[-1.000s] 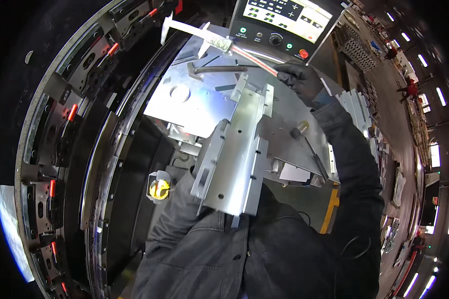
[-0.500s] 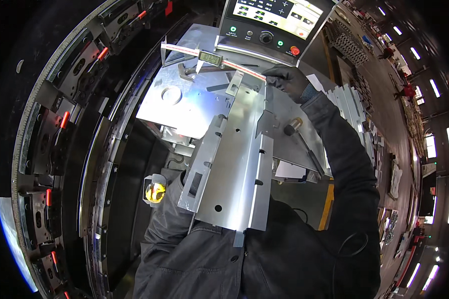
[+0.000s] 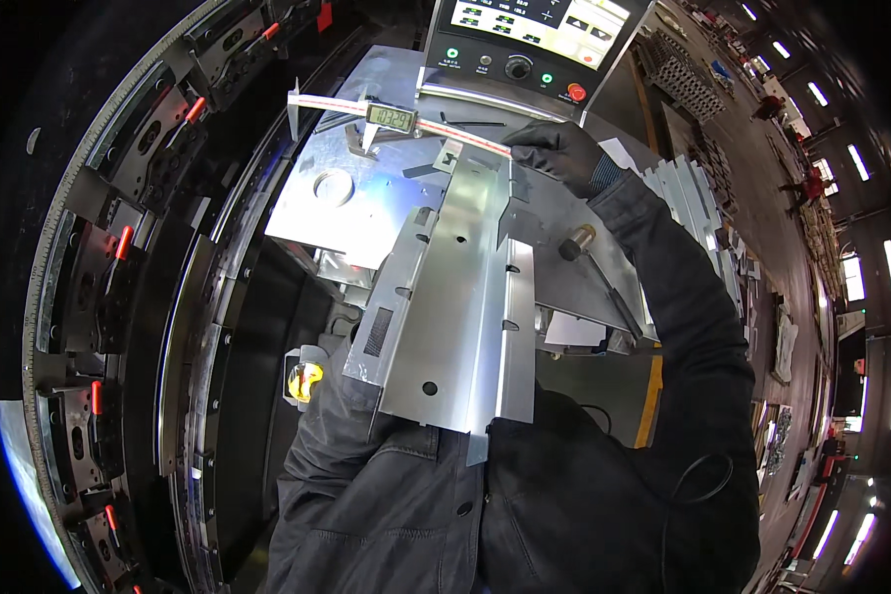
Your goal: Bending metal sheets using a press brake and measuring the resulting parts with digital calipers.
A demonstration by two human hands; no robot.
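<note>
A bent sheet-metal channel (image 3: 444, 297) with notched side flanges lies lengthwise in front of my chest, its near end by my jacket. My left forearm (image 3: 332, 436) runs up beneath its left flange; the left hand is hidden behind the metal. In a black glove, my right hand (image 3: 559, 156) is closed on the right end of a digital caliper (image 3: 391, 118). The caliper stretches leftward past the channel's far end, its jaws pointing left over the work surface with nothing between them. Whether its beam touches the channel I cannot tell.
A control panel (image 3: 520, 69) stands beyond the metal table (image 3: 292, 213). On the table lie a ring (image 3: 334, 186) and a hammer (image 3: 604, 277). At left runs a machine with red-handled clamps (image 3: 124, 243). Stacked metal profiles (image 3: 698, 213) sit at right.
The caliper has shifted left along with my right hand. The channel's near end has moved slightly away from me. The whole view has shifted a little.
</note>
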